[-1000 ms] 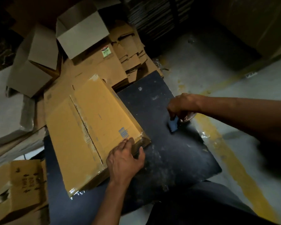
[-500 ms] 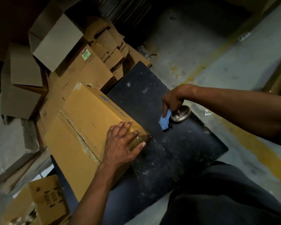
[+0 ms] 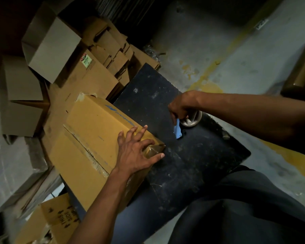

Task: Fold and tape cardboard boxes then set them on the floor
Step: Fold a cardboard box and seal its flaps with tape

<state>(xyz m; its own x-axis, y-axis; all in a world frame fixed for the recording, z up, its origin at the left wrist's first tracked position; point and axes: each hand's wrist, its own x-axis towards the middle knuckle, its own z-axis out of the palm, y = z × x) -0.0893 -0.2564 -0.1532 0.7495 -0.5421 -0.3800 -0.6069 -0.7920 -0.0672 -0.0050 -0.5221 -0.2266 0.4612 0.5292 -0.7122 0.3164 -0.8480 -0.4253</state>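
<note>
Your left hand (image 3: 137, 154) lies spread on the near right corner of the cardboard box (image 3: 95, 138), fingers straight, thumb hooked over the corner where clear tape (image 3: 152, 150) wraps it. Box sits w/ its right part on the black board (image 3: 192, 164), its left part hanging past the board's left edge; the top seam runs diagonally w/ tape along it, blue print on the far right side.

Your right hand (image 3: 182, 107) is curled round a blue cutter (image 3: 178, 130), blade end pointing down toward the board. Just beside that hand, partly under it, is the tape roll (image 3: 194, 119), lying flat on the board. The 2 hands are well apart.

Behind the box: 2 open-top gray-brown boxes (image 3: 51, 48), tipped, plus a pile of flattened cartons (image 3: 102, 55), 1 w/ a green sticker. Near left, a carton (image 3: 58, 221) printed "THIS SIDE". Concrete floor (image 3: 253, 67) w/ worn yellow line at right. Dark trousers (image 3: 236, 208) at bottom right.
</note>
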